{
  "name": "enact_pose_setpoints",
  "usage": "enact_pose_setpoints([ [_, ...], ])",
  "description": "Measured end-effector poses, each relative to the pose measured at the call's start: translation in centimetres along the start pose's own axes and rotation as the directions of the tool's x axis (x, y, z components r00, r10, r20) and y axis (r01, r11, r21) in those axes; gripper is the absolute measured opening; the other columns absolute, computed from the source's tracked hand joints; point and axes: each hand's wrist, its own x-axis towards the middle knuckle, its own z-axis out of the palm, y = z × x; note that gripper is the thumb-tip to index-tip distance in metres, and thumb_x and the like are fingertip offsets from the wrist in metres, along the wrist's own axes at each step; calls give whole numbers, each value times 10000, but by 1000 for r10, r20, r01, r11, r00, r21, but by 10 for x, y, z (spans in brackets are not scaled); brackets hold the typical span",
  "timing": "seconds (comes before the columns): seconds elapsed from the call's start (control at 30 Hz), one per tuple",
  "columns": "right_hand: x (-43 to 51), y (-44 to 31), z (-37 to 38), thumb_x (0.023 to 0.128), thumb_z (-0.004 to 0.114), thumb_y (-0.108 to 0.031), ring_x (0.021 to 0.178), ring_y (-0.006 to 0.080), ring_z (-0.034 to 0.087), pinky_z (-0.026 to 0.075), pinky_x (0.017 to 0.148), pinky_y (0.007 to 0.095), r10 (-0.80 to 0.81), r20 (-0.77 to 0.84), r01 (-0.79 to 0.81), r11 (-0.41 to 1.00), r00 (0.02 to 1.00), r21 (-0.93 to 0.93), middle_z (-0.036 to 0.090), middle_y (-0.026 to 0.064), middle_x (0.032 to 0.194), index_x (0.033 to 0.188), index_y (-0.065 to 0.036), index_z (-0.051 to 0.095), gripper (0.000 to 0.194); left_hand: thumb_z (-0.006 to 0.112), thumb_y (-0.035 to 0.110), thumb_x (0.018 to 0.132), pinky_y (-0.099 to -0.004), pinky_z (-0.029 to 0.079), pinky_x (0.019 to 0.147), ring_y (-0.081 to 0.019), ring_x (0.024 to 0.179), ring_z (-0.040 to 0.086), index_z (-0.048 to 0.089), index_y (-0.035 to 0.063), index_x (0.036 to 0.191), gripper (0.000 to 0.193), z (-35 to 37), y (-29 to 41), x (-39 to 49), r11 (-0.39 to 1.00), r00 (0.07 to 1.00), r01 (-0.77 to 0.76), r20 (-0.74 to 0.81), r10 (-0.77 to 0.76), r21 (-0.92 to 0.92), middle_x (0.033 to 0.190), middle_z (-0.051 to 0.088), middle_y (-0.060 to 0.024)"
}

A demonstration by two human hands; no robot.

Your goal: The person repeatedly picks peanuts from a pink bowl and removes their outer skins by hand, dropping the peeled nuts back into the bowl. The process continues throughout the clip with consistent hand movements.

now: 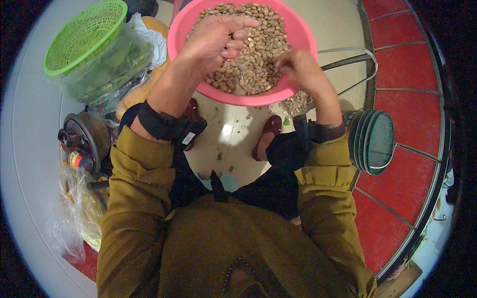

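A pink plastic basin [257, 100] stands in front of me, holding a broad heap of small brown nuts in their shells [257, 70]. Over the left part of the heap is my left hand [227, 41], its fingers curled and the index finger stretched to the right. Whatever lies inside those curled fingers is hidden. My right hand [298, 69] is blurred at the basin's right inner side, fingers bent down towards the nuts. It is too blurred to see whether it holds anything. Dark bands wrap both wrists.
Shell scraps [296, 103] lie on the floor by the basin's lower right. A stack of dark green buckets [372, 143] and a metal frame handle [372, 61] are at right. Along the left stand a green basket [87, 37], orange pumpkins [152, 26], a dark pot [87, 139] and plastic bags [74, 208].
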Motion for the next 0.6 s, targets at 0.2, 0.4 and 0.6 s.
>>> enact_pose_setpoints([
  [0.2, 16, -21, 38, 671, 574, -15, 824, 296, 619, 479, 758, 347, -76, 428, 85, 996, 900, -1, 650, 157, 837, 866, -58, 679, 226, 398, 30, 875, -174, 218, 390, -26, 482, 306, 542, -69, 1058, 253, -9, 9, -5, 999, 999, -38, 7, 38, -14, 614, 356, 53],
  [0.4, 39, -10, 36, 728, 537, 37, 889, 266, 617, 475, 787, 323, -105, 65, 92, 980, 992, 175, 643, 165, 918, 1051, -51, 619, 345, 399, 61, 879, -185, 219, 405, -35, 495, 293, 517, -52, 1080, 260, -12, 18, -11, 998, 997, -66, -38, 66, -4, 622, 337, 52],
  [0.6, 39, 7, 10, 759, 546, 11, 807, 226, 634, 482, 719, 337, 107, 36, -112, 975, 994, 193, 656, 128, 816, 1006, -12, 623, 260, 408, 133, 927, -158, 201, 394, -15, 491, 249, 454, -56, 1162, 306, -15, 23, -16, 996, 993, -93, -68, 94, 18, 620, 278, 81],
])
